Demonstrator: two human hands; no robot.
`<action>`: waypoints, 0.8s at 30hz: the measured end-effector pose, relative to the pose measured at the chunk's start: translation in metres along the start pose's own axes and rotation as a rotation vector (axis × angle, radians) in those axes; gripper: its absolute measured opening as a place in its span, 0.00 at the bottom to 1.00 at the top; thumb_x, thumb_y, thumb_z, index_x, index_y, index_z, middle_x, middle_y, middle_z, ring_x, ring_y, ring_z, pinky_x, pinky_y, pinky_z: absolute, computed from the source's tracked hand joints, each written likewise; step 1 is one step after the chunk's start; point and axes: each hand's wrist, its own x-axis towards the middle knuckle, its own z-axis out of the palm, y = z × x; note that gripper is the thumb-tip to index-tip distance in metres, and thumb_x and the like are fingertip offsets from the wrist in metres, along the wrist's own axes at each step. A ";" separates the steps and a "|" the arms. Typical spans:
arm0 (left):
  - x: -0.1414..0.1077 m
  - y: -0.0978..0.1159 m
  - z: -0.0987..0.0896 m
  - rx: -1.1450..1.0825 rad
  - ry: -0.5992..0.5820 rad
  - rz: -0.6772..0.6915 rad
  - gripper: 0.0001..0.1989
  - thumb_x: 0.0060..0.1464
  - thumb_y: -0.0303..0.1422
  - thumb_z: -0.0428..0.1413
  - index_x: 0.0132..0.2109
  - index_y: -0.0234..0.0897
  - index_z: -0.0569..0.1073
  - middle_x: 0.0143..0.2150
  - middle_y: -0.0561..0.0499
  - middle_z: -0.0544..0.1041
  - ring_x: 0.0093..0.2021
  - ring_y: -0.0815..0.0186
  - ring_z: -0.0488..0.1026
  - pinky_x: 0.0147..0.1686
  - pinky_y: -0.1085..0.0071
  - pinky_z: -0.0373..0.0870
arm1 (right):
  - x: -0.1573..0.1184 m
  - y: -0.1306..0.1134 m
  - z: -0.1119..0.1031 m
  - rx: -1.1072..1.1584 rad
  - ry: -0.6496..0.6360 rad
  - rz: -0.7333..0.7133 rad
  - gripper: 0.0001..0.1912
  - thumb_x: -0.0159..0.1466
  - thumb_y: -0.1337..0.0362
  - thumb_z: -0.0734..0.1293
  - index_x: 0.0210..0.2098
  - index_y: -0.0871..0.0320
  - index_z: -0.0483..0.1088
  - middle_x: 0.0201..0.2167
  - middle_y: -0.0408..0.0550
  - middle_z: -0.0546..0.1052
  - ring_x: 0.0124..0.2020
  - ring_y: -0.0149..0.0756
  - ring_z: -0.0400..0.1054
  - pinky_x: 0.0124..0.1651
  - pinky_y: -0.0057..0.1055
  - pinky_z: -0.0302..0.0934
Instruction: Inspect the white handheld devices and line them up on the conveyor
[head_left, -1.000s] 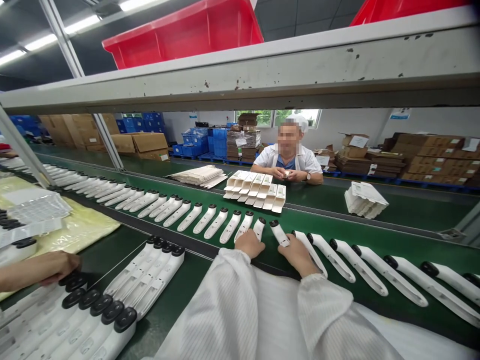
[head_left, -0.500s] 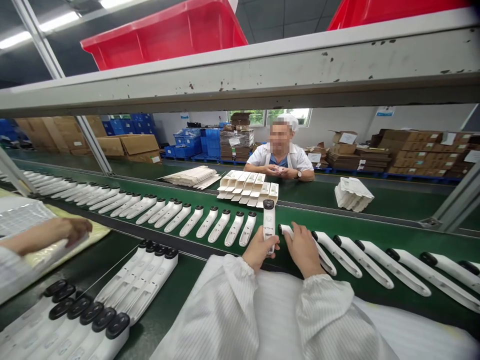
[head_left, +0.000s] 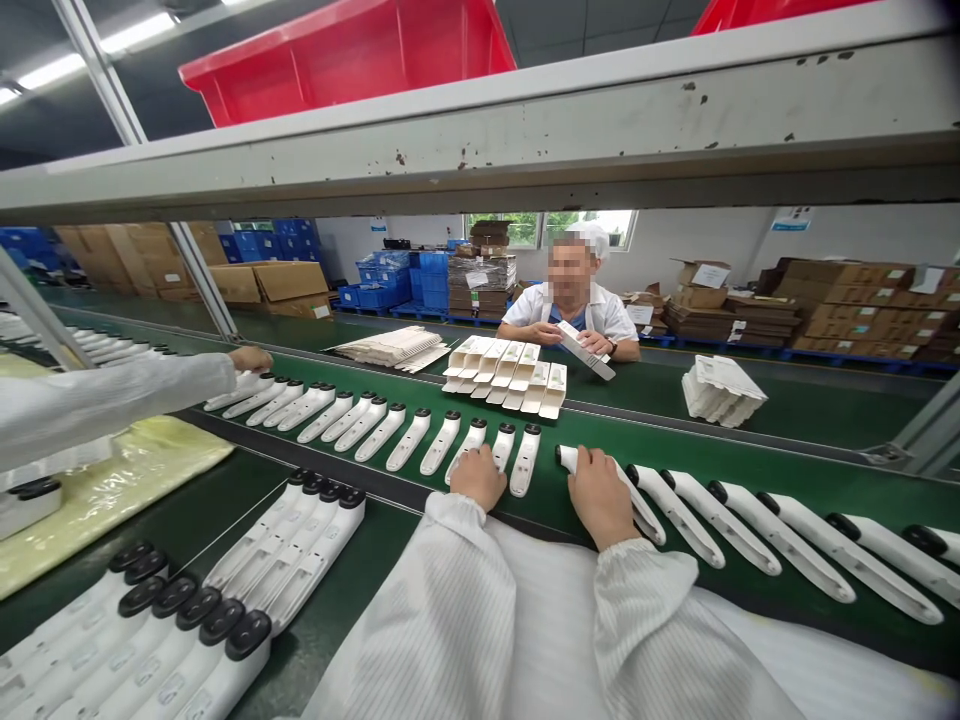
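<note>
Head view: left hand [head_left: 478,478] and right hand [head_left: 600,492] curl fingers over white casings [head_left: 466,446], grip unclear; spacing likely eases grasping

1. Glowing ceiling tubes [head_left: 139,32] are seen at upper left.
2. Daylight is admitted by the far window [head_left: 523,232].
3. Highlights are reflected by yellow sheeting [head_left: 135,490].
4. Outer edges are stretched; the top-right corner is darkened.

a row of casings [head_left: 526,462] lies along the belt [head_left: 675,445]; behind it stand boxes [head_left: 504,370], with carton sheets [head_left: 394,348] to their left and a carton stack [head_left: 724,392] to their right. a bin [head_left: 360,60] sits on the shelf [head_left: 337,155] above.
</note>
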 end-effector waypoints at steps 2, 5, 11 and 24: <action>0.000 0.007 0.004 0.102 -0.096 -0.027 0.18 0.49 0.30 0.55 0.49 0.29 0.68 0.51 0.32 0.70 0.51 0.49 0.68 0.45 0.60 0.66 | 0.003 -0.011 0.001 0.035 0.096 -0.079 0.21 0.64 0.64 0.57 0.55 0.65 0.60 0.51 0.61 0.67 0.52 0.48 0.61 0.49 0.37 0.57; 0.000 0.014 0.009 0.092 -0.155 -0.060 0.22 0.48 0.33 0.56 0.50 0.28 0.67 0.50 0.30 0.70 0.49 0.49 0.70 0.44 0.60 0.65 | 0.013 -0.035 0.005 0.129 0.003 -0.093 0.28 0.63 0.58 0.59 0.58 0.69 0.56 0.50 0.63 0.67 0.52 0.48 0.61 0.51 0.37 0.56; 0.004 -0.001 0.008 -0.395 -0.171 -0.100 0.13 0.47 0.29 0.54 0.42 0.32 0.66 0.40 0.38 0.74 0.42 0.55 0.72 0.37 0.66 0.66 | 0.038 -0.041 0.013 0.215 -0.353 0.174 0.29 0.53 0.56 0.64 0.50 0.68 0.62 0.46 0.64 0.70 0.47 0.51 0.67 0.44 0.39 0.60; -0.019 0.034 0.016 -1.686 -0.419 -0.058 0.19 0.49 0.47 0.56 0.39 0.38 0.64 0.31 0.54 0.68 0.23 0.76 0.63 0.16 0.82 0.51 | -0.005 0.011 -0.002 1.125 -0.059 0.146 0.21 0.64 0.50 0.49 0.42 0.57 0.63 0.35 0.49 0.73 0.36 0.39 0.68 0.37 0.32 0.60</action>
